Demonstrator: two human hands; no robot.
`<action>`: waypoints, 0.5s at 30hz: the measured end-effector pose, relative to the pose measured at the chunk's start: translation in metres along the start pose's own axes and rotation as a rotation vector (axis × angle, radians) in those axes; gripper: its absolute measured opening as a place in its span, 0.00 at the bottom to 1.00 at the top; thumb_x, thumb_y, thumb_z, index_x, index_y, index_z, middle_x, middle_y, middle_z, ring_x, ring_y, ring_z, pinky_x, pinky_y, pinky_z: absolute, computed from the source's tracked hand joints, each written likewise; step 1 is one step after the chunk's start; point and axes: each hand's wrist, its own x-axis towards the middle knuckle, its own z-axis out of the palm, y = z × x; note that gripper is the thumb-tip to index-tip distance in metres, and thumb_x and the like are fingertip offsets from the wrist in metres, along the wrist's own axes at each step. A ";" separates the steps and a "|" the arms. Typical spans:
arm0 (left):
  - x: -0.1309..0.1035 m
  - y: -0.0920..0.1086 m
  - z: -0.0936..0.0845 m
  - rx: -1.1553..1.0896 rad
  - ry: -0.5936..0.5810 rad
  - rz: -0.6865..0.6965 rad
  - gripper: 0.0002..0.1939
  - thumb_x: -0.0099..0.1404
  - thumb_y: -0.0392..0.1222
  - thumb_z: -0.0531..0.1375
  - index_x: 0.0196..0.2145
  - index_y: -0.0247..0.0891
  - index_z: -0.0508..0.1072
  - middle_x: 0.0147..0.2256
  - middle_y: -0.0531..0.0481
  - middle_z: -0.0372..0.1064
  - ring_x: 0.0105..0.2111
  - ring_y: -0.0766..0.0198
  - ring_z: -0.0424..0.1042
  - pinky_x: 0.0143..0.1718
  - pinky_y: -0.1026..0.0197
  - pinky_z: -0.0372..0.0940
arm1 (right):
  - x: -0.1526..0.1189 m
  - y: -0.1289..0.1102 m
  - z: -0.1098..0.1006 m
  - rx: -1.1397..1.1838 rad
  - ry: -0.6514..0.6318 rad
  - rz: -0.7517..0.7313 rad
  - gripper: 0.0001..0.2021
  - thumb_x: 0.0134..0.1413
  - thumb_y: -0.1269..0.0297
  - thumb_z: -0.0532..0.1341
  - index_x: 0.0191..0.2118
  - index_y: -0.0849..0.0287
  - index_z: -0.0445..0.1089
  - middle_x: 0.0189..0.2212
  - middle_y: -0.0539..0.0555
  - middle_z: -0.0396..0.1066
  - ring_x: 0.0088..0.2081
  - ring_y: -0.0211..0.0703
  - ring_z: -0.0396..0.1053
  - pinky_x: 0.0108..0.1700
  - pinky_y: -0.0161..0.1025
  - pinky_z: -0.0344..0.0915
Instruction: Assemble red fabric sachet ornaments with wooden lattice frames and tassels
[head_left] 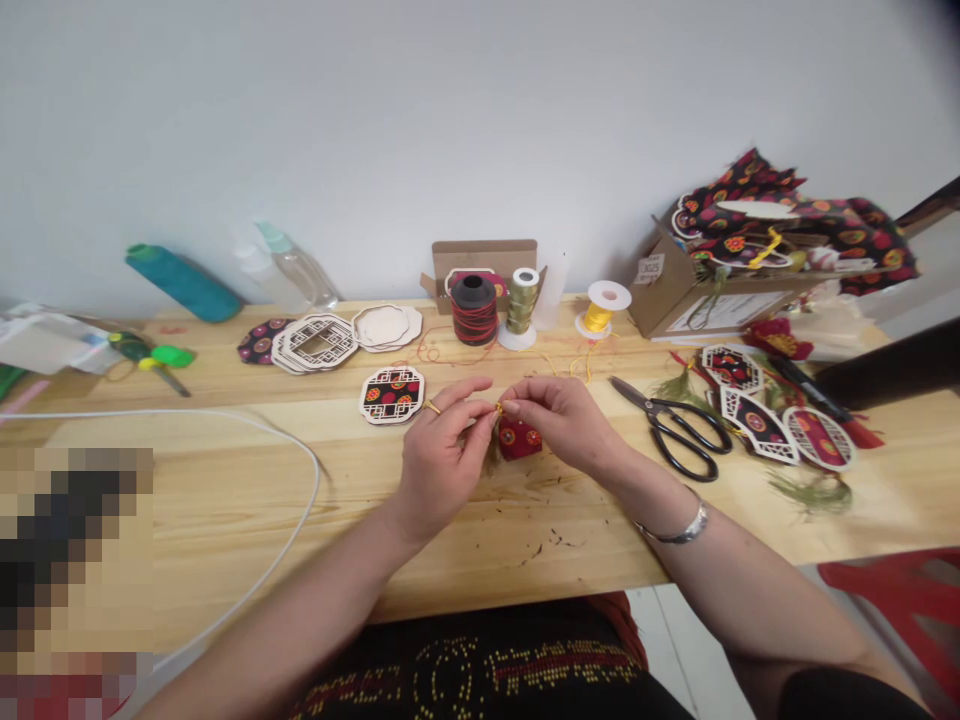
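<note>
My left hand point(448, 450) and my right hand point(559, 420) meet over the middle of the table, fingertips pinched together. Between them is a small yellow cord knot point(499, 408); both hands appear closed on it. Just below hangs or lies a red patterned fabric piece point(520, 440), partly covered by my right hand. Some olive-green tassel threads point(492, 456) show beneath my left fingers. Left of my left hand lies an ornament with a white lattice frame and patterned cloth point(393, 396). Black-handled scissors point(679, 428) rest right of my right hand.
Behind stand a dark red thread spool point(474, 312), a green-gold spool point(523, 305) and a yellow cord spool point(598, 312). Lattice frames point(315, 343) lie back left. Finished-looking ornaments point(761, 425) and a cardboard box of fabric point(720, 290) are at right. A white cable point(311, 470) crosses the left.
</note>
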 end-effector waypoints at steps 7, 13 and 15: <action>0.001 0.003 0.000 -0.039 -0.005 -0.057 0.05 0.62 0.33 0.59 0.33 0.36 0.76 0.43 0.43 0.75 0.41 0.61 0.75 0.46 0.58 0.67 | 0.001 0.001 0.000 -0.080 0.008 -0.059 0.08 0.52 0.65 0.60 0.29 0.62 0.74 0.22 0.49 0.71 0.25 0.34 0.62 0.29 0.33 0.59; 0.006 0.006 -0.005 -0.277 -0.074 -0.345 0.05 0.59 0.36 0.61 0.26 0.37 0.76 0.44 0.43 0.74 0.44 0.58 0.73 0.49 0.56 0.65 | 0.000 0.000 0.000 -0.090 0.027 -0.089 0.06 0.51 0.68 0.60 0.28 0.61 0.74 0.24 0.49 0.72 0.26 0.34 0.65 0.30 0.33 0.60; 0.008 0.006 -0.006 -0.403 -0.118 -0.471 0.06 0.58 0.38 0.62 0.25 0.37 0.76 0.44 0.43 0.74 0.46 0.56 0.72 0.49 0.55 0.64 | 0.000 0.000 0.000 -0.100 0.031 -0.101 0.06 0.52 0.68 0.60 0.28 0.60 0.74 0.23 0.49 0.72 0.26 0.34 0.64 0.30 0.33 0.60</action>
